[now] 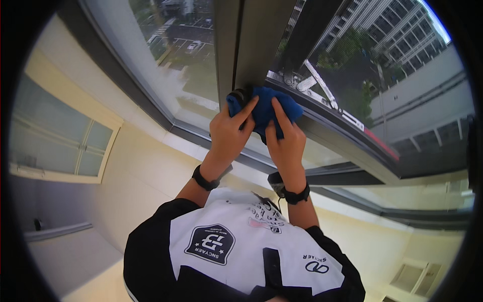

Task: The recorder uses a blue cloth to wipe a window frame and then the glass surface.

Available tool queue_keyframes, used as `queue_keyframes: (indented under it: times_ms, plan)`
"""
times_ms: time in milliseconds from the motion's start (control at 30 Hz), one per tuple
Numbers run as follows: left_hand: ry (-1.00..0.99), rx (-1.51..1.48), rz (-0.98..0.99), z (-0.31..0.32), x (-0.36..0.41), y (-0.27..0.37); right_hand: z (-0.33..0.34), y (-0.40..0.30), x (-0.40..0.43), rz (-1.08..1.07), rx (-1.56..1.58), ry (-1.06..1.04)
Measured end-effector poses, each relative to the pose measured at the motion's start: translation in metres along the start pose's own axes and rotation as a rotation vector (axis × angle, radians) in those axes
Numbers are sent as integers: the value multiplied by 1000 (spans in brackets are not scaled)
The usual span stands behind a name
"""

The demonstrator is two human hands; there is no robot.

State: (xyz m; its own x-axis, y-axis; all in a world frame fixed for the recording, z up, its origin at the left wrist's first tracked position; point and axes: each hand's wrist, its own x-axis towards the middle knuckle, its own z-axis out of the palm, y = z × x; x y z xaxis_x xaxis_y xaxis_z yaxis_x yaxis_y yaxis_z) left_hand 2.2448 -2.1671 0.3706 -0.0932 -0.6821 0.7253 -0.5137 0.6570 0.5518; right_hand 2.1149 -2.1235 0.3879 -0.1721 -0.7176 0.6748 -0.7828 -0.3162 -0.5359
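Observation:
My left hand (232, 130) and my right hand (287, 141) both grip a bunched blue cloth (266, 100). The index fingers lie spread over its top, and the thumbs are on its near side. A dark patch shows at the cloth's left end; whether it is part of the cloth I cannot tell. The cloth appears to rest against the lower end of a dark window mullion (253, 45), where it meets the bottom rail (328, 139). The folds hide the corner behind. A black band with a small device circles each wrist.
A metal window stay (320, 85) with linked arms runs along the rail to the right. Left of the mullion is a glass pane (185, 79), with a parking area far below. A glass-fronted cabinet (60, 132) hangs at left beside a pale wall (139, 162).

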Motion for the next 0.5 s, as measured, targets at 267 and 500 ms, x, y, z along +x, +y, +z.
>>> queue_keyframes:
  times_ms: [267, 500]
  plan:
    - [-53, -137, -25, -9, -5, -23, 4, -24, 15, 99, -77, -89]
    - [-86, -235, -18, -12, -3, -29, 5, -33, 13, 151, -205, -104]
